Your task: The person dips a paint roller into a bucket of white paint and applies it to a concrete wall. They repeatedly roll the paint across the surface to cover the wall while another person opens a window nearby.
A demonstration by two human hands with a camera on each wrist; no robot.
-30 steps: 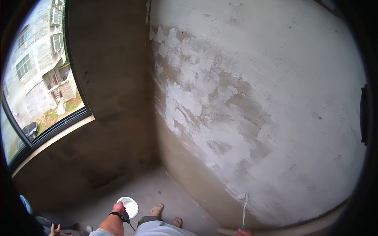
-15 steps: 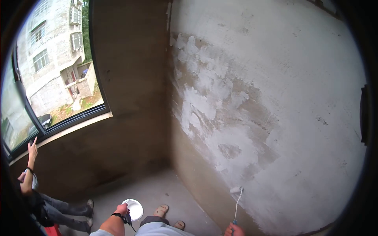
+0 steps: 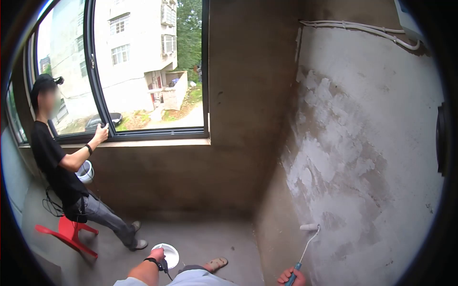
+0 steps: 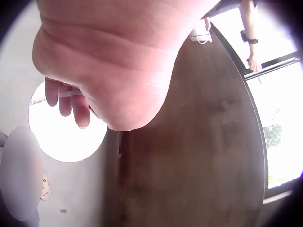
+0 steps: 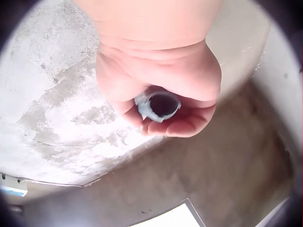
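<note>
What has changed most is the head view, not the hands. It has swung up and to the left of the patchy plastered wall (image 3: pixel 362 157), so the window (image 3: pixel 148 71) on the adjoining side, only partly in frame a second ago, now shows almost whole. With it comes a second person (image 3: pixel 57 162), seated on a red chair (image 3: pixel 67 231) well away from that wall, one hand on the window frame. Half a second ago only that person's raised arm and legs were visible. The work itself has hardly moved. The right hand (image 3: pixel 292 276) still grips the bluish handle (image 5: pixel 144 108) of the paint roller (image 3: pixel 309 227), fingers wrapped fully round it. The roller's sleeve still lies against the low part of the plastered wall, just below the grey bare patches, much where it lay in the earlier frames. The left hand (image 3: pixel 156 253) keeps hold of the white bowl (image 3: pixel 171 255), its fingers (image 4: pixel 66 101) curled over the rim. The bowl hangs above the floor, away from the wall, as before. Judging by this, the stroke has paused or slowed while the gaze lifted.
</note>
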